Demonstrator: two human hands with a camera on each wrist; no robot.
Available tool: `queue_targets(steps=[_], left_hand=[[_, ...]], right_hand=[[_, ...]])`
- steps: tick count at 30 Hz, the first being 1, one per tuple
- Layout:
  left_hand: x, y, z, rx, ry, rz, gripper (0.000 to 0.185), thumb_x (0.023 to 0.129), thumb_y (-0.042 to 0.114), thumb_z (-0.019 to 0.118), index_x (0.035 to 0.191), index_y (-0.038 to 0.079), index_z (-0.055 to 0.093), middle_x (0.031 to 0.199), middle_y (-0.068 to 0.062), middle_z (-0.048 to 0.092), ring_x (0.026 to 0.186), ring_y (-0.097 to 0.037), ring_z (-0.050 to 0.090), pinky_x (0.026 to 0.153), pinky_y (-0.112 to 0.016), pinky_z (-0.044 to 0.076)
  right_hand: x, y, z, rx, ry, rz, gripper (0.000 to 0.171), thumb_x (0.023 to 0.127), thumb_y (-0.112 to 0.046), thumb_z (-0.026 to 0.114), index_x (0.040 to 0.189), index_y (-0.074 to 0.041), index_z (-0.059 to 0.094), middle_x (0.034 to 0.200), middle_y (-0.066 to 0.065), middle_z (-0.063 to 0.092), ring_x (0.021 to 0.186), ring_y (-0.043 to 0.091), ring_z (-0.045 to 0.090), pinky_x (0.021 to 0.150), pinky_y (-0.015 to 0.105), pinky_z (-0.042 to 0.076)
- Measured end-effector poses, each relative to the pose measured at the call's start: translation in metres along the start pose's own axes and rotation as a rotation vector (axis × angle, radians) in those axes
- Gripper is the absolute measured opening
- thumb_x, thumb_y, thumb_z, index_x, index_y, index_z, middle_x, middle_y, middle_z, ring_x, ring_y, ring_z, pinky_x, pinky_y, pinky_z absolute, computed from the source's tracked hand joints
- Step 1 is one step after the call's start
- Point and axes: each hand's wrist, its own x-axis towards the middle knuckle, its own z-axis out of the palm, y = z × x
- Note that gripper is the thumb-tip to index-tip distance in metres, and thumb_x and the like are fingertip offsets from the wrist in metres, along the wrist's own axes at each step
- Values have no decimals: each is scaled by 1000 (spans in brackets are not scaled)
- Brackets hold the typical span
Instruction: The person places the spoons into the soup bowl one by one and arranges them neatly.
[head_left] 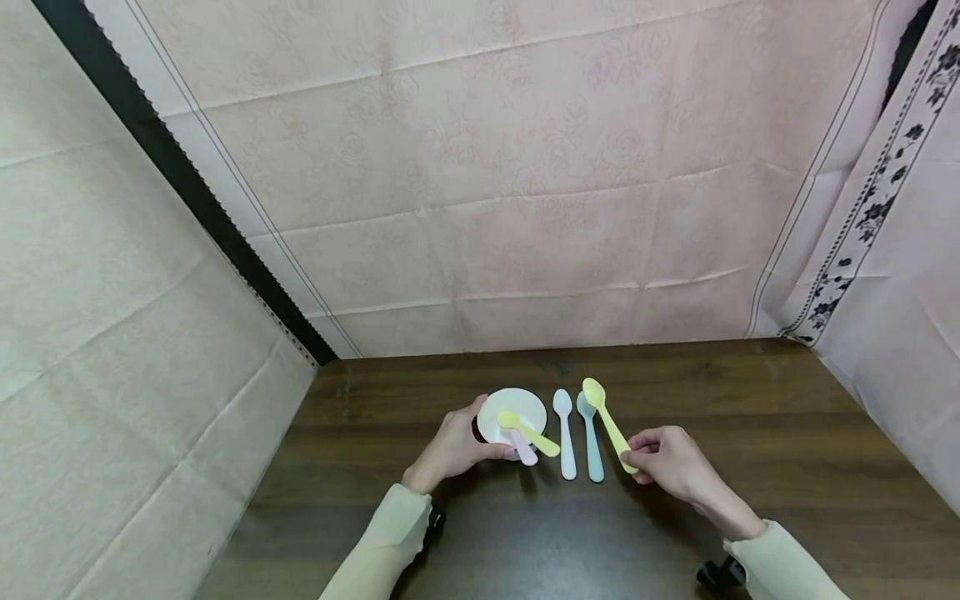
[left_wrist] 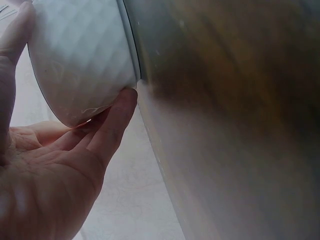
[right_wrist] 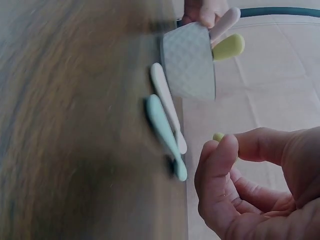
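My left hand point(head_left: 459, 442) grips a white bowl point(head_left: 525, 402) from its left side, thumb at the near side and fingers round the far side. Dimpled texture covers the bowl's outer wall point(left_wrist: 82, 55) in the left wrist view. Inside the bowl lean a yellow spoon point(head_left: 536, 437) and a pale pink spoon point(head_left: 523, 450), handles jutting over the near rim. Between thumb and fingers, my right hand point(head_left: 672, 462) pinches the handle end of another yellow spoon point(head_left: 615, 433). Its head overlaps the light blue spoon in the head view; in the right wrist view, fingers hide most of it.
Right of the bowl, a whitish spoon point(head_left: 565, 433) and a light blue spoon point(head_left: 592, 442) lie side by side on the dark wooden table point(head_left: 525, 550). Pale cloth point(head_left: 525, 208) hangs behind the table and along both sides.
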Motion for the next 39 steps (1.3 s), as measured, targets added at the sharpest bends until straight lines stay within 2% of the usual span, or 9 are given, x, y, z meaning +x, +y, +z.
queue_targets(steps=[5, 9, 23, 31, 39], left_hand=[[1, 0, 1, 8, 1, -19, 105, 84, 44, 96, 163, -1, 44, 152, -17, 66, 131, -28, 67, 112, -50, 54], [1, 1, 1, 10, -1, -22, 104, 84, 44, 96, 163, 1, 45, 151, -16, 67, 129, -27, 67, 110, -48, 55], [1, 0, 1, 0, -5, -13, 100, 84, 45, 96, 161, 4, 48, 145, -12, 71, 121, -23, 68, 106, -45, 55], [2, 2, 0, -3, 4, 9, 95, 82, 47, 96, 157, 8, 53, 137, -10, 74, 116, -22, 69, 102, -43, 56], [2, 1, 0, 3, -1, 6, 94, 83, 48, 96, 157, 8, 52, 135, -11, 75, 114, -23, 69, 100, -42, 55]], right_hand=[[1, -3, -1, 79, -54, 4, 21, 100, 0, 73, 110, 18, 70, 84, 7, 74, 64, 12, 67, 63, 25, 61], [2, -7, -3, 102, -79, -8, 23, 101, 0, 72, 113, 19, 69, 83, 5, 74, 65, 11, 67, 64, 25, 61], [4, -21, -2, 134, -99, -5, 26, 102, -4, 72, 118, 16, 71, 86, 8, 77, 69, 13, 68, 66, 26, 60], [7, -29, 0, 104, -82, 17, 27, 102, -8, 74, 119, 14, 73, 89, 8, 76, 72, 15, 68, 67, 26, 60], [10, -32, 5, 119, -109, -9, 28, 102, -6, 74, 119, 15, 73, 91, 12, 77, 72, 16, 69, 67, 25, 61]])
